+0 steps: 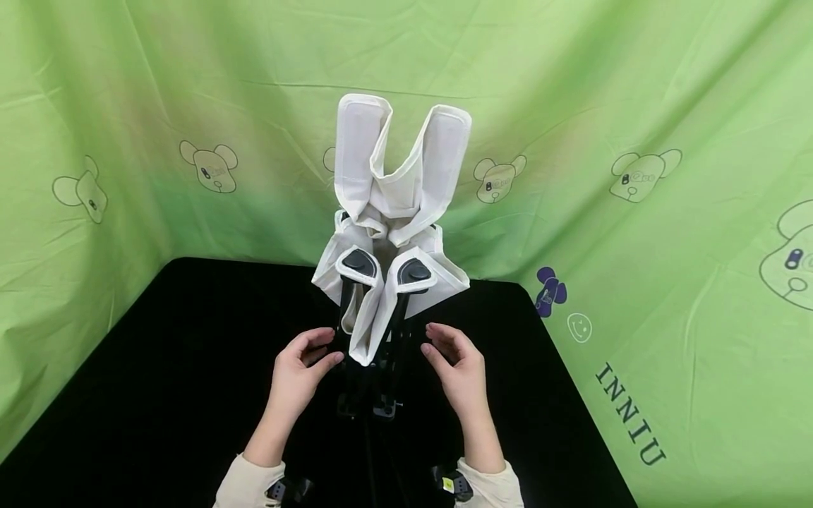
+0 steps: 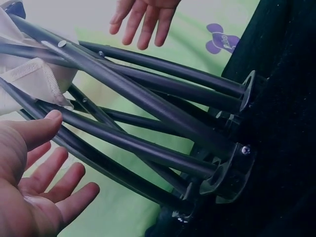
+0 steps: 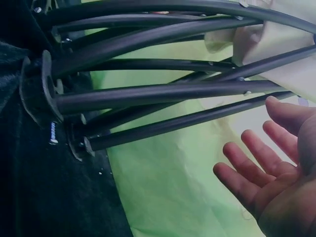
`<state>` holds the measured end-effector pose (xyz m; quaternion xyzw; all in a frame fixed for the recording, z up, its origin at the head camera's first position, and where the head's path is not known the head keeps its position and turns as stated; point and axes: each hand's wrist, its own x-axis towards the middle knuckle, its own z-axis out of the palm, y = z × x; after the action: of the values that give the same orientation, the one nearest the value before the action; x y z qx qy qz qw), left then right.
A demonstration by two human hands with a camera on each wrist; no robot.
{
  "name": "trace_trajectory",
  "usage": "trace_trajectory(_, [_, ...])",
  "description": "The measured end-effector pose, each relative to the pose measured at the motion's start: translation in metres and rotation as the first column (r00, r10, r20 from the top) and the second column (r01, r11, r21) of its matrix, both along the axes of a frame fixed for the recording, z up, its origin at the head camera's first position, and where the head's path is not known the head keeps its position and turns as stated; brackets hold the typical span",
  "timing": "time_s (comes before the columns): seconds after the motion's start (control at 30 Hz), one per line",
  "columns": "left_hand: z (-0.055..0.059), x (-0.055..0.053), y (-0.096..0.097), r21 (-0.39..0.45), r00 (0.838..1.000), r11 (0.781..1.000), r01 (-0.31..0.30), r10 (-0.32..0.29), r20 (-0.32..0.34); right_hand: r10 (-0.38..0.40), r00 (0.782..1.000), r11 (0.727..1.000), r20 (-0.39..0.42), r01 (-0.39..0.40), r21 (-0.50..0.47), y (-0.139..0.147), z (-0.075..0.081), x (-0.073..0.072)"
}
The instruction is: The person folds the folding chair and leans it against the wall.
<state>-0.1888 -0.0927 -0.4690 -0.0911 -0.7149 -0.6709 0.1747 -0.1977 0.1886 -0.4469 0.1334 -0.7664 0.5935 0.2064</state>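
A folding camp chair stands upright and folded on the black table, its white fabric [image 1: 400, 187] bunched at the top. Its black tubular legs [image 2: 148, 108] cross one another and end in black feet [image 2: 232, 173]. My left hand [image 1: 300, 370] is beside the chair's left side, thumb and fingers apart, holding nothing. On the opposite side my right hand [image 1: 459, 367] has its palm toward the legs, fingers loosely bent around bare air. In the right wrist view the legs [image 3: 163, 94] run from the feet up into the fabric, just past my thumb.
The black cloth-covered table [image 1: 159, 395] lies under the chair. Behind it and at both sides hangs a green curtain [image 1: 635, 92] with printed mouse heads and letters. A black wrist camera [image 1: 456, 485] is strapped at my right sleeve, and another [image 1: 282, 489] at the left.
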Motion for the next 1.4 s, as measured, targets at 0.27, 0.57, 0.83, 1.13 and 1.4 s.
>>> trace_trajectory(0.27, [0.000, 0.004, 0.005, -0.006, 0.996, 1.000, -0.016, 0.016, 0.085, 0.021, 0.993, 1.000, 0.114, -0.020, -0.012, -0.007, -0.006, 0.003])
trace_trajectory(0.57, [-0.009, 0.006, 0.011, -0.036, 0.995, 0.999, -0.012, 0.016, 0.099, 0.076, 0.984, 0.997, 0.160, -0.072, -0.030, -0.010, -0.012, 0.004])
trace_trajectory(0.83, [-0.016, 0.007, 0.014, -0.069, 0.991, 0.997, 0.018, -0.009, 0.136, 0.106, 0.958, 0.994, 0.268, -0.109, -0.003, -0.019, -0.002, 0.013])
trace_trajectory(1.13, [-0.025, 0.005, 0.016, -0.080, 0.988, 0.996, 0.040, -0.027, 0.149, 0.139, 0.936, 0.987, 0.322, -0.156, 0.027, -0.021, -0.019, 0.009])
trace_trajectory(1.4, [-0.029, 0.003, 0.019, -0.086, 0.993, 0.996, 0.037, -0.027, 0.118, 0.199, 0.938, 0.979, 0.283, -0.202, -0.018, -0.021, -0.032, 0.002])
